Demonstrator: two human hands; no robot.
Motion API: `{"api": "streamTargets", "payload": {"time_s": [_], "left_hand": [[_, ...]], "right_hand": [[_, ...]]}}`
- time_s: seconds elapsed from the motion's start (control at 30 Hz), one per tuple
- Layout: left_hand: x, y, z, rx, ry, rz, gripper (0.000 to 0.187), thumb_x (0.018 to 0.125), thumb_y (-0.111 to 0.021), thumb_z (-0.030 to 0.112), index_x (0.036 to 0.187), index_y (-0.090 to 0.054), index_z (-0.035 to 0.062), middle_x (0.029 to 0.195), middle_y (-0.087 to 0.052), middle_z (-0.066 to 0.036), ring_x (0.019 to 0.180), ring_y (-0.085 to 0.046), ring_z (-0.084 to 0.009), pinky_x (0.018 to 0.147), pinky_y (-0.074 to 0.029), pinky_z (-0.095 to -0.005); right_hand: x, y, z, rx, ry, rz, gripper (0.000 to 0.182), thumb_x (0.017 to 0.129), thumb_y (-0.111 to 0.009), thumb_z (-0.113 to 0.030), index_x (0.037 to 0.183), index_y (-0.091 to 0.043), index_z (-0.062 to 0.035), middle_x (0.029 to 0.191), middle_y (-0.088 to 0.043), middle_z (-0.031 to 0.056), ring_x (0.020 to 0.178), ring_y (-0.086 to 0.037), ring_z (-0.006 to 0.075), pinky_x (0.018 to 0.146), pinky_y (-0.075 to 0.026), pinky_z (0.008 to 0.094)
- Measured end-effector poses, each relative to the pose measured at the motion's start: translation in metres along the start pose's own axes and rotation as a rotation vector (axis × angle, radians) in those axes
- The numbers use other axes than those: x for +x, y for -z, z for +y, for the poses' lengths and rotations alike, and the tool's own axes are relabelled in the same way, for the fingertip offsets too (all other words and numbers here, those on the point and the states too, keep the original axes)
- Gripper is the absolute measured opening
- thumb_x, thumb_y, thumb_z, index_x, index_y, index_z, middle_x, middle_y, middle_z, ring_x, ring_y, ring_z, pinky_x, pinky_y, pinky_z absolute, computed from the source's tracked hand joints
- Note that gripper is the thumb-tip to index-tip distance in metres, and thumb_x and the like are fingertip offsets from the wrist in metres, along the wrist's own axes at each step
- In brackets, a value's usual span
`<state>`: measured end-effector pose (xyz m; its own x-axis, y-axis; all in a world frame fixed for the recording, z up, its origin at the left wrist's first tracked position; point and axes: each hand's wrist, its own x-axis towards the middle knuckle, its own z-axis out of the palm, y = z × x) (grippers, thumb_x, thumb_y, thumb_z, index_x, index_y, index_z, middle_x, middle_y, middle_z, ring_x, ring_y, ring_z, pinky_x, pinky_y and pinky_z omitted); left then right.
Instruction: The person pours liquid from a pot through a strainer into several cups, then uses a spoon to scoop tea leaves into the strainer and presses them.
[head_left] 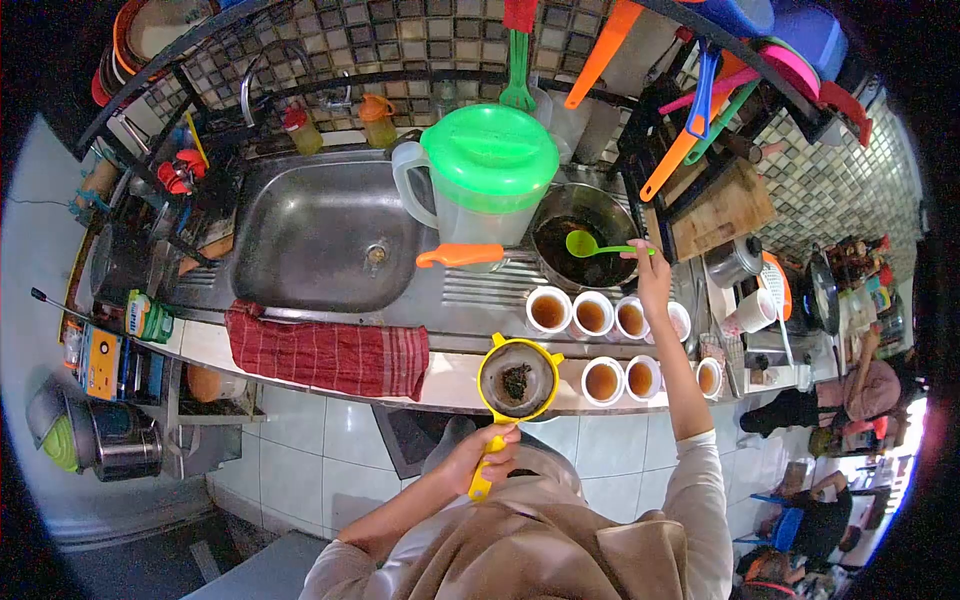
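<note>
The left hand (484, 458) is closed around the handle of a round yellow strainer (517, 378) with dark leaves in its mesh, at the counter's (458, 384) edge. The right hand (648, 268) pinches a green plastic spoon (582, 244) over a steel pot (560, 222) of dark liquid.

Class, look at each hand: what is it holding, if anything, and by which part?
The left hand holds the yellow strainer by its handle; the right hand holds the green ladle by its handle.
</note>
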<state>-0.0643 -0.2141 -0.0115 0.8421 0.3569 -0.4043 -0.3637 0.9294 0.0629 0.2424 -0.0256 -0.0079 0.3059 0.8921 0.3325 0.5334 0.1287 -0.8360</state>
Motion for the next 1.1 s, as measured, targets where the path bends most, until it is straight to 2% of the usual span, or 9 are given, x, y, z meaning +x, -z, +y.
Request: {"api": "streamTargets", "payload": {"time_s": [0.07,0.17,0.23,0.47,0.63,0.83,0.97,1.1], "left_hand": [[0.0,0.0,0.0,0.002,-0.002,0.003,0.025,0.087,-0.044,0.033,0.071,-0.041,0.0143,0.044,-0.029,0.005,0.035,-0.026,-0.0062,0.031,-0.022,-0.0192],[0.002,0.001,0.001,-0.019,0.0,-0.019,0.025,0.087,-0.044,0.032,0.071,-0.041,0.0143,0.044,-0.029,0.005,0.035,-0.026,-0.0061,0.031,-0.022,-0.0191],[0.002,0.001,0.001,-0.017,0.006,-0.026,0.025,0.087,-0.044,0.032,0.071,-0.041,0.0143,0.045,-0.029,0.005,0.035,-0.026,-0.0063,0.031,-0.021,-0.0192],[0.001,0.001,0.002,-0.01,-0.002,-0.038,0.025,0.088,-0.041,0.031,0.071,-0.041,0.0141,0.045,-0.029,0.004,0.036,-0.025,-0.0064,0.031,-0.02,-0.0196],[0.0,-0.001,0.003,-0.038,0.003,-0.043,0.025,0.088,-0.042,0.031,0.071,-0.041,0.0139,0.046,-0.028,0.004,0.036,-0.025,-0.0066,0.031,-0.022,-0.0194],[0.001,0.0,0.002,0.0,0.001,-0.043,0.025,0.088,-0.042,0.032,0.072,-0.041,0.0137,0.046,-0.028,0.004,0.037,-0.026,-0.0065,0.031,-0.022,-0.0192],[0.001,0.002,0.002,0.001,0.005,-0.051,0.025,0.088,-0.043,0.033,0.072,-0.041,0.0136,0.047,-0.028,0.004,0.037,-0.025,-0.0065,0.031,-0.022,-0.019],[0.0,0.001,0.001,-0.021,0.006,-0.03,0.024,0.088,-0.042,0.032,0.072,-0.041,0.0135,0.047,-0.028,0.004,0.037,-0.025,-0.0064,0.031,-0.023,-0.0189]], "right_hand": [[0.0,0.002,-0.005,0.023,-0.043,-0.011,0.031,0.09,-0.042,-0.028,0.095,-0.058,-0.0016,0.074,-0.064,0.0072,0.058,-0.047,0.0079,0.056,-0.036,0.0225],[0.001,0.003,-0.006,0.042,0.024,0.007,0.035,0.09,-0.041,-0.03,0.094,-0.059,-0.0008,0.075,-0.064,0.0064,0.058,-0.041,0.0068,0.054,-0.033,0.021],[0.001,0.006,-0.009,0.074,-0.015,0.004,0.031,0.091,-0.041,-0.027,0.093,-0.059,-0.0018,0.074,-0.064,0.0068,0.062,-0.05,0.0086,0.059,-0.037,0.0225],[-0.001,0.01,-0.01,0.094,0.014,0.002,0.031,0.091,-0.041,-0.027,0.09,-0.059,-0.0014,0.073,-0.063,0.0072,0.067,-0.053,0.0106,0.065,-0.039,0.0228],[-0.007,0.013,-0.015,0.108,0.011,0.009,0.029,0.091,-0.039,-0.022,0.09,-0.058,-0.0004,0.071,-0.062,0.0063,0.068,-0.053,0.0106,0.068,-0.039,0.0231],[-0.011,0.015,-0.021,0.232,0.012,0.023,0.025,0.09,-0.04,-0.019,0.088,-0.057,-0.0016,0.07,-0.06,0.0049,0.067,-0.052,0.0091,0.064,-0.038,0.0217],[-0.01,0.021,-0.021,0.191,-0.029,0.023,0.023,0.09,-0.041,-0.018,0.087,-0.057,-0.002,0.07,-0.059,0.0049,0.067,-0.051,0.0077,0.063,-0.037,0.0204],[-0.009,0.025,-0.033,0.211,0.053,0.043,0.023,0.09,-0.041,-0.018,0.086,-0.057,-0.0029,0.07,-0.059,0.0041,0.066,-0.051,0.0069,0.06,-0.036,0.0199]]}}
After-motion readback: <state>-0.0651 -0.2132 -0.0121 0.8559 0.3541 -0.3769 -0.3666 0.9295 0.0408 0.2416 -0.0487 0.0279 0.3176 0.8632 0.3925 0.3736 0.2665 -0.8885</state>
